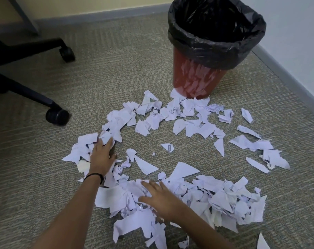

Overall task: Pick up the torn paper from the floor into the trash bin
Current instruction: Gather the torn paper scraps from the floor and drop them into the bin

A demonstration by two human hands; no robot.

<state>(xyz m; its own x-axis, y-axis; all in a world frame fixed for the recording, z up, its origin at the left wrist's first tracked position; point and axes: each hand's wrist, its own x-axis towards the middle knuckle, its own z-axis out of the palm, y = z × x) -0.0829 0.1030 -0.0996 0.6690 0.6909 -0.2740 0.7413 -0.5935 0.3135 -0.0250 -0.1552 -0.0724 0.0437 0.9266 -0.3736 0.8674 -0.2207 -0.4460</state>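
Pressing flat on torn paper (170, 193), fingers spread, gripping nothing: left hand (101, 157) on far-left scraps, right hand (161, 200) on near pile. Paper rings carpet floor (116, 72); red trash bin (197, 76), black liner, stands beyond.

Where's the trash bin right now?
In the head view the trash bin stands upper right on the carpet, near the wall's baseboard, with torn paper touching its base.

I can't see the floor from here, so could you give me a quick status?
Left hand and right hand open, flat on torn paper. Nothing lifted. Trash bin upright, path clear.
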